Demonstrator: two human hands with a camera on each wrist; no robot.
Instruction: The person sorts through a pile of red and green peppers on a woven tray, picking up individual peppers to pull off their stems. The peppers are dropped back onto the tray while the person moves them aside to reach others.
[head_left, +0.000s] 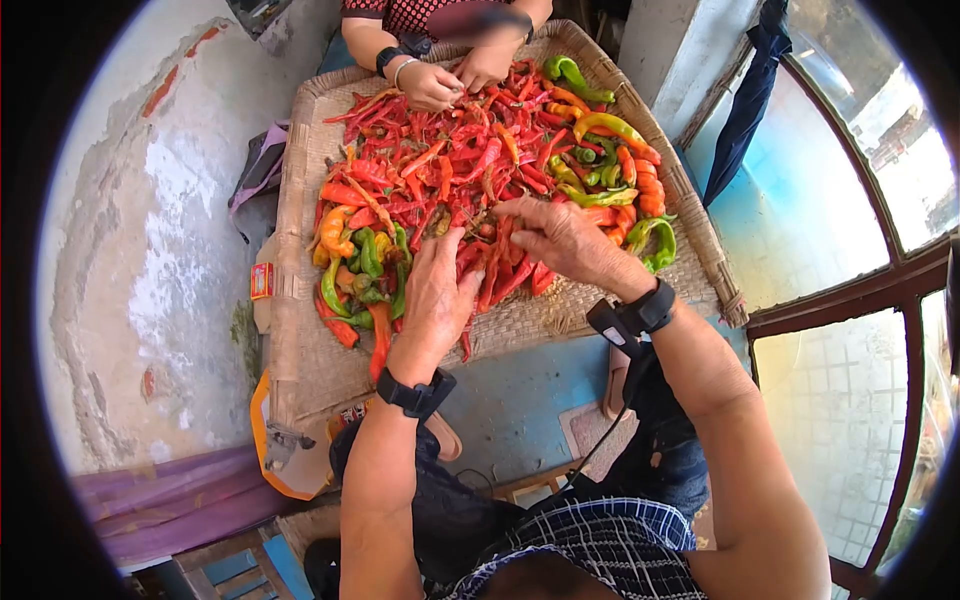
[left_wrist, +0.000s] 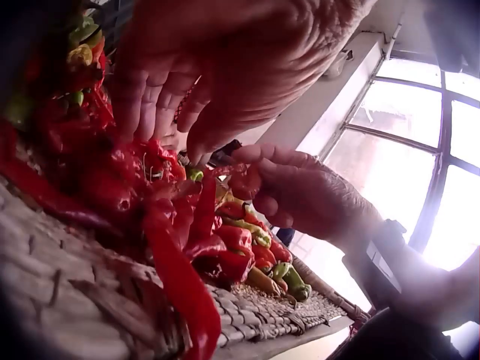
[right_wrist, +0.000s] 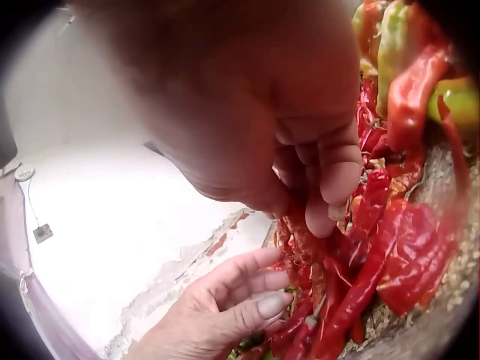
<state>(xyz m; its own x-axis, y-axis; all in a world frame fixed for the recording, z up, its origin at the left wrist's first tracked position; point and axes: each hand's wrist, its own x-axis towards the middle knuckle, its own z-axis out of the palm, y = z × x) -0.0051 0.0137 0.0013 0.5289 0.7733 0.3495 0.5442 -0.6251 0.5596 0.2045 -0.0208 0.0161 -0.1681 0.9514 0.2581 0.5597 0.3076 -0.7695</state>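
Observation:
A heap of red chili peppers (head_left: 470, 150) lies on a large woven tray (head_left: 330, 385). My right hand (head_left: 575, 240) is over the near part of the heap. In the left wrist view it pinches a wrinkled red pepper (left_wrist: 244, 182) between thumb and fingers. My left hand (head_left: 440, 290) rests at the heap's near edge, fingers extended and thumb apart. The right wrist view shows this left hand (right_wrist: 225, 307) beside the dried peppers, its fingertips partly hidden among them.
Across the tray, another person's hands (head_left: 455, 85) work in the heap. Green and orange peppers lie in groups at the left (head_left: 365, 265) and right (head_left: 610, 165). A wall (head_left: 180, 250) stands left, a window (head_left: 800, 190) and folded umbrella (head_left: 745, 110) right.

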